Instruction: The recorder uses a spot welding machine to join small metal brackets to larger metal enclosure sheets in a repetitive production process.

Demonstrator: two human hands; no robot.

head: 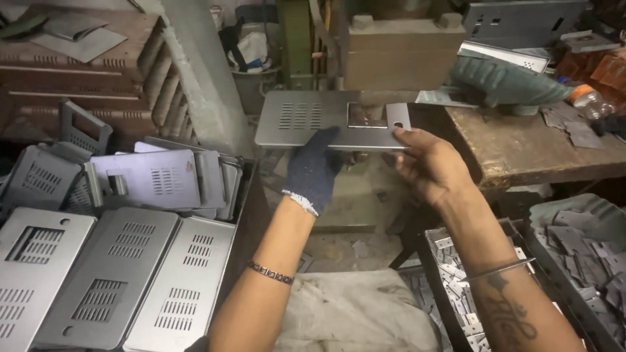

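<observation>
The gloved left hand (315, 168) and bare right hand (427, 166) both grip a flat grey vented metal panel (306, 117) beside the brown wooden bench (528, 146).

Dim workshop light falls from above and a little ahead, catching the metal panel (306, 120) with a soft sheen and no hard glare. Corners sink into deep shadow (top right especially). Edges bow slightly from the wide lens; fine detail is soft, mildly smeared.
</observation>
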